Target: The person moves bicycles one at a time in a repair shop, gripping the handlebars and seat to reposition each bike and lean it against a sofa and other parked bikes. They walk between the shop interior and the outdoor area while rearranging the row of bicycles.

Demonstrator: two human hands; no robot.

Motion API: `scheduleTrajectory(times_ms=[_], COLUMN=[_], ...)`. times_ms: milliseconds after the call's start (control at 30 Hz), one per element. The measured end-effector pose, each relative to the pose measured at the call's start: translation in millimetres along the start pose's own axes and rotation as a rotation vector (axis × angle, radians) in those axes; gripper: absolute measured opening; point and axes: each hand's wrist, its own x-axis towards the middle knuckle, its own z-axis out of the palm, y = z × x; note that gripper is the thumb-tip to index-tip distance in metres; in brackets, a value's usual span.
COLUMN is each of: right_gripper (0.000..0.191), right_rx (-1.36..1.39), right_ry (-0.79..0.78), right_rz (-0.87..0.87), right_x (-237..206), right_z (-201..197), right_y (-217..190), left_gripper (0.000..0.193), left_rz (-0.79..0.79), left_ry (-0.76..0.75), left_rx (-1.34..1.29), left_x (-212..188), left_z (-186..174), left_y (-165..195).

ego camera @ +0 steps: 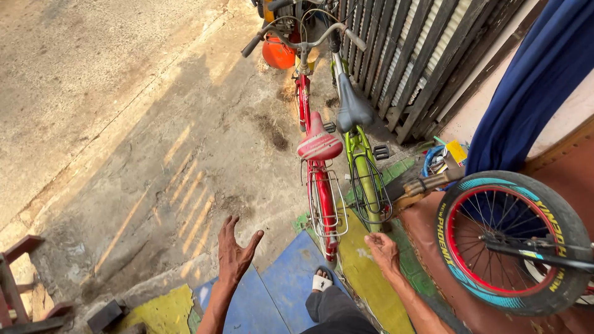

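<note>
Both hands are empty: the left hand [235,250] is spread open above the concrete floor [124,154], and the right hand [382,248] hangs loosely open just behind the red bicycle [318,167] and green bicycle [362,154].

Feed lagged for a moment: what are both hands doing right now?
Left hand: open, fingers spread, holding nothing, raised above the cracked grey concrete ground.
Right hand: open, empty, reaching near the small red bicycle's rear wheel.
</note>
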Motion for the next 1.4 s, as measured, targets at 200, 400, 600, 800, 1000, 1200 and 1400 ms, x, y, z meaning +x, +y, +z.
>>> scheduleTrajectory(times_ms=[200,400,600,800,1000,1200,1400], right_gripper=[0.045,0.047,0.055,0.062,0.058,0.056,0.052], right_rx=[-0.092,-0.123,-0.292,-0.365,-0.600,-0.595,-0.722], right_ry=[-0.064,-0.058,-0.093,-0.013,0.164,0.118,0.009], right_rz=[-0.009,-0.052,-0.041,-0.204,-0.293,-0.067,0.220], right_x=[62,110,151,212,300,354,358], right_z=[40,74,109,164,229,265,284], right_y=[-17,-37,-72,-152,-250,-321,-322], left_gripper=[0.088,0.090,0.090,0.090,0.093,0.099,0.095], left_rz=[0.066,0.130,0.169,0.360,0.484,0.497,0.486], left_ry=[-0.038,-0.099,-0.191,-0.257,-0.293,-0.365,-0.216], left_rx=[0.032,0.031,0.035,0.017,0.084,0.178,0.219], left_x=[85,157,242,364,520,642,711], left_z=[25,40,68,102,103,83,77], left_y=[27,40,45,43,34,54,51])
